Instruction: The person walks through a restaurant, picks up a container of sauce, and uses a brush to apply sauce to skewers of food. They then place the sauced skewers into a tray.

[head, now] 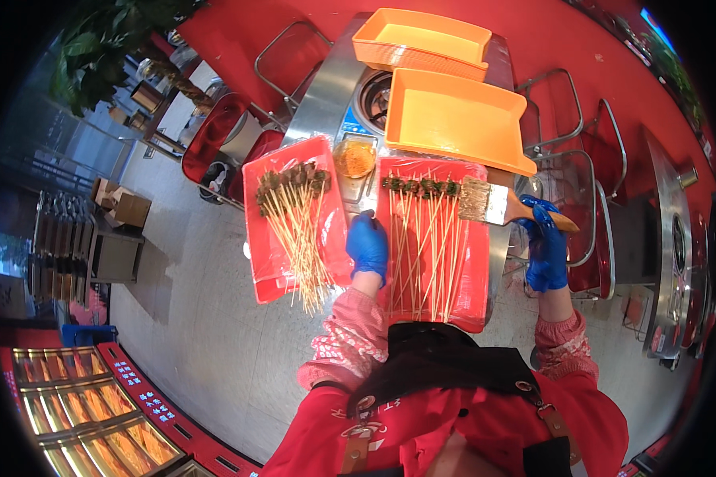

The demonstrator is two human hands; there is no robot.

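My right hand (544, 247), in a blue glove, grips the wooden handle of a wide flat brush (494, 201). The bristles reach the right end of a row of skewered dark meat and greens (420, 187). These skewers lie side by side in a plastic-lined red tray (474, 262), sticks pointing towards me. Also gloved in blue, my left hand (368, 244) is at the gap between this tray and a second red tray (262, 244); what its fingers touch is hidden. A heaped bunch of skewers (295, 203) fills the second tray. Beyond my left hand sits a bowl of orange-red sauce (355, 158).
An orange tray (456, 116) rests past the right red tray, with a stack of orange trays (420, 45) behind it. The steel table (322, 89) has a round burner (375, 101). Red chairs (218, 140) flank it. A lit food display (95, 411) is at lower left.
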